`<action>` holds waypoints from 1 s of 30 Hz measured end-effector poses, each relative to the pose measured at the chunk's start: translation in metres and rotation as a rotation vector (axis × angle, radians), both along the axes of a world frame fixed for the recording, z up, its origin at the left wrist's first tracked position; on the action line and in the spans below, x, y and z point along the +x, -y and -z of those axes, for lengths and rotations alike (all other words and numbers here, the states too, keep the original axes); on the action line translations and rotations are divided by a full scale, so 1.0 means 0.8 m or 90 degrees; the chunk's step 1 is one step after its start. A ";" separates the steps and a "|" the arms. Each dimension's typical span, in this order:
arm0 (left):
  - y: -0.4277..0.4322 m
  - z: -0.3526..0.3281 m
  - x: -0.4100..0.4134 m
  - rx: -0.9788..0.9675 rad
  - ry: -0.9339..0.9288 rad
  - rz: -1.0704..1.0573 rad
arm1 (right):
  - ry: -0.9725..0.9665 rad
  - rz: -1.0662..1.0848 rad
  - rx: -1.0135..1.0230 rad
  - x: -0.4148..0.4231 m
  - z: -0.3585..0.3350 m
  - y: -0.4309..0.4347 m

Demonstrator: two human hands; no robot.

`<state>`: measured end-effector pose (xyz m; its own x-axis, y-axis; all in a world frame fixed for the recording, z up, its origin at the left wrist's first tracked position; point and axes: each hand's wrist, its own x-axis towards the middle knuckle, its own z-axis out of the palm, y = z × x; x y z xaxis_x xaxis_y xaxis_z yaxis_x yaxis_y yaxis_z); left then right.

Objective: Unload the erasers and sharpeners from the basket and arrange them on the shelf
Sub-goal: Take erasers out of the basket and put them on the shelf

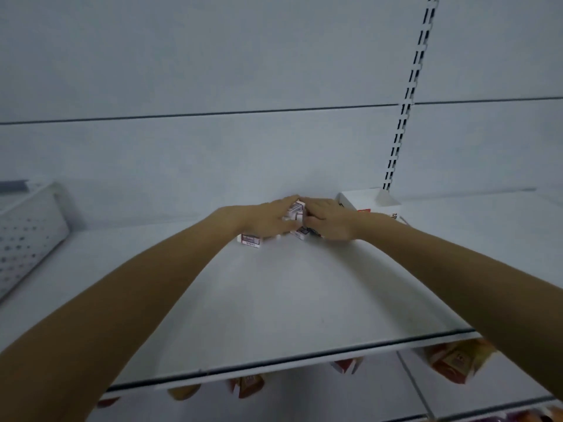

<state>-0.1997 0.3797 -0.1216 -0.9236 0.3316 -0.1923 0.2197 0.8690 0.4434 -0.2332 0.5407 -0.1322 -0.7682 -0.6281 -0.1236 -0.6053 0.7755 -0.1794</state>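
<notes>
Fingers (286,204) of left hand (265,219) and right hand (330,220): curled together round boxed erasers (295,212), frame centre, back of shelf (274,300). Loose eraser (250,240) beside left wrist: flat, long axis left-right.

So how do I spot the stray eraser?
Start at the wide white shelf and follow the left hand to its wrist. Beside it, alone, lies a small white eraser box with red print; the other eraser boxes are bunched against the right hand.
</notes>
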 end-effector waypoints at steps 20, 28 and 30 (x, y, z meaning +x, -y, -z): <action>-0.011 0.014 0.081 -0.226 0.009 -0.151 | 0.018 -0.102 -0.048 0.032 0.021 -0.041; -0.013 0.041 0.050 -0.153 -0.051 -0.235 | -0.012 -0.065 -0.035 0.012 0.030 -0.022; -0.007 0.036 0.046 -0.152 -0.054 -0.256 | -0.001 -0.074 -0.051 0.012 0.029 -0.022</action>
<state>-0.1627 0.3856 -0.1506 -0.9853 -0.1004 -0.1381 -0.1289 0.9678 0.2161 -0.2238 0.5582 -0.1557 -0.6904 -0.7202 -0.0687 -0.6901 0.6840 -0.2362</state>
